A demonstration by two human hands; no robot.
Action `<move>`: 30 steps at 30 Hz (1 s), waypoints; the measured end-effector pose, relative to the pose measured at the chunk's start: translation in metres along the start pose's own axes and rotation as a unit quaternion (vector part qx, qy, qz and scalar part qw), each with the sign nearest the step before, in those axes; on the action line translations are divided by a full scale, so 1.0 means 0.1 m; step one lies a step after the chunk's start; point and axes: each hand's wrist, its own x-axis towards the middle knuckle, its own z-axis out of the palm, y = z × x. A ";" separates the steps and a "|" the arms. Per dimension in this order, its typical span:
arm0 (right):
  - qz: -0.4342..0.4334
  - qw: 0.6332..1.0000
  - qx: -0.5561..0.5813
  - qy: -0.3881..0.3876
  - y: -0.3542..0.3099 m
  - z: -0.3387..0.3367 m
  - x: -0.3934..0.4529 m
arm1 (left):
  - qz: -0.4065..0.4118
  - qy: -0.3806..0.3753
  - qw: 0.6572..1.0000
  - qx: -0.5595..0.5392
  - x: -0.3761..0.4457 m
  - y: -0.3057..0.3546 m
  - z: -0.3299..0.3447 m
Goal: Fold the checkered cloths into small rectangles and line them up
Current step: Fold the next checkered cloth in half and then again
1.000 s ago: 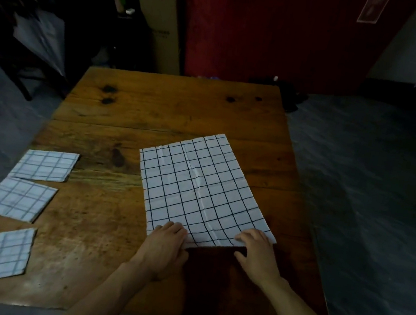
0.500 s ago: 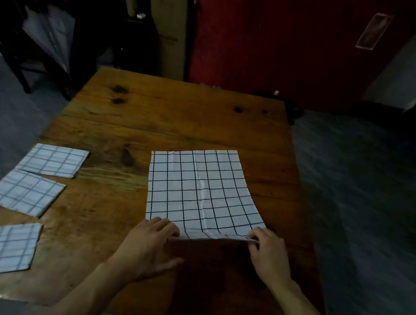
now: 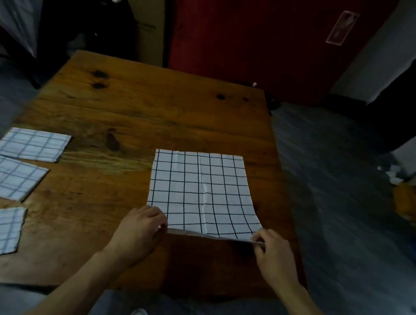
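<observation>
Now lifted off the tabletop (image 3: 138, 109), the cloth (image 3: 201, 191)'s near edge is pinched by left hand (image 3: 140, 231) and right hand (image 3: 274, 256), its length running toward frame top.

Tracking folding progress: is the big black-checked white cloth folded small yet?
No. The black-checked white cloth lies large and flat; both hands pinch its near edge.

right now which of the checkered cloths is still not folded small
The large checkered cloth at centre-right, its near corners pinched by the left hand and right hand. The three folded cloths lined along the left edge are small rectangles.
</observation>
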 end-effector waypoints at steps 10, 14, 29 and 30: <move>-0.049 0.994 0.093 -0.012 0.28 -0.10 -0.57 | -0.049 0.014 0.998 0.038 -0.52 0.62 -0.07; -0.079 0.989 0.119 -0.032 0.40 -0.11 -0.78 | -0.086 0.018 0.996 0.026 -0.79 0.82 -0.04; -0.105 0.990 0.094 0.018 0.18 -0.39 -0.32 | -0.101 0.027 0.993 -0.047 -0.35 0.43 -0.26; -0.103 0.990 0.088 0.027 0.14 -0.41 -0.22 | -0.099 0.034 0.993 -0.053 -0.24 0.36 -0.29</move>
